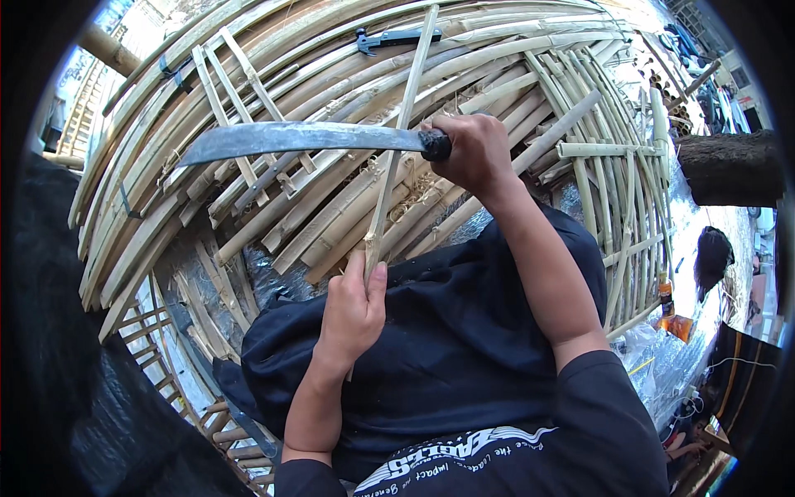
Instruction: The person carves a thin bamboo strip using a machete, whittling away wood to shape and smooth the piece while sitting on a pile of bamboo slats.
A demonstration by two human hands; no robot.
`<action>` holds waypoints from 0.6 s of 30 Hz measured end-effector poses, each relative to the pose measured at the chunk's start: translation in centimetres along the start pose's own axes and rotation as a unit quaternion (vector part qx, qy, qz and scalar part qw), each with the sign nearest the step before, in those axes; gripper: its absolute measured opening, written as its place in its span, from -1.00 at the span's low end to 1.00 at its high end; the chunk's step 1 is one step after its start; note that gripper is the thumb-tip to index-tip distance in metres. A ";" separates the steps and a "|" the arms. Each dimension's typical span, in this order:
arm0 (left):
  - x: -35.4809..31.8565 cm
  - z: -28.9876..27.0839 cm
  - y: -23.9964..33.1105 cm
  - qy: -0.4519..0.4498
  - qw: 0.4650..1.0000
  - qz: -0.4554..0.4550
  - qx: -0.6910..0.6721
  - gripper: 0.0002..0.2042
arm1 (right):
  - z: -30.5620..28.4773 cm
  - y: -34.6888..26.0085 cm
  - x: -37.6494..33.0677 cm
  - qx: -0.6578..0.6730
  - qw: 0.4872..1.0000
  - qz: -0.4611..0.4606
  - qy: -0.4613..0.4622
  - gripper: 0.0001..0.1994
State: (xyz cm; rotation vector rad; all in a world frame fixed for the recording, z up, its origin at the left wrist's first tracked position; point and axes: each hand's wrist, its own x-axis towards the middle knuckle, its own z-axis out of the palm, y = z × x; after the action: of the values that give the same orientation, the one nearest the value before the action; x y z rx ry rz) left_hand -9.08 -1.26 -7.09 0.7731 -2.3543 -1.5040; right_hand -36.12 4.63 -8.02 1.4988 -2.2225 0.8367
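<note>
My right hand is closed round the dark handle of a machete, whose long, slightly curved grey blade points left. The blade crosses over a narrow bamboo strip just left of the handle; whether it touches the strip I cannot tell. Near its lower end the strip is gripped by my left hand, with the thumb along its side. From there the strip slants up and away to the far edge of the pile. Under both hands lie many split bamboo lengths, with pale shavings scattered among them.
A hammer with a dark handle lies on the far bamboo. To the right, thin bamboo slats form a lattice-like stack. An orange-brown bottle stands beyond it. A thick dark log juts in at right. Another person is at lower right.
</note>
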 end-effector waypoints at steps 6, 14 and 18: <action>-0.1 -0.2 0.2 0.002 1.000 0.013 0.018 -0.78 | 0.6 1.2 0.4 -0.009 0.999 -0.016 0.027 -0.76; 0.0 -0.6 0.1 -0.014 1.000 0.010 0.011 -0.77 | 0.5 2.8 0.6 -0.040 0.995 -0.046 0.074 -0.78; -0.8 -0.4 0.0 -0.042 0.999 0.006 -0.007 -0.78 | -1.2 6.4 1.3 -0.143 0.984 0.079 0.076 -0.83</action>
State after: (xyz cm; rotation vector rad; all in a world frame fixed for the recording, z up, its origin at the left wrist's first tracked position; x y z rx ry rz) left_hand -8.27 -1.08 -6.85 0.7045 -2.4017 -1.5754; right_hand -42.58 6.22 -8.13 1.1028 -2.2558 0.6205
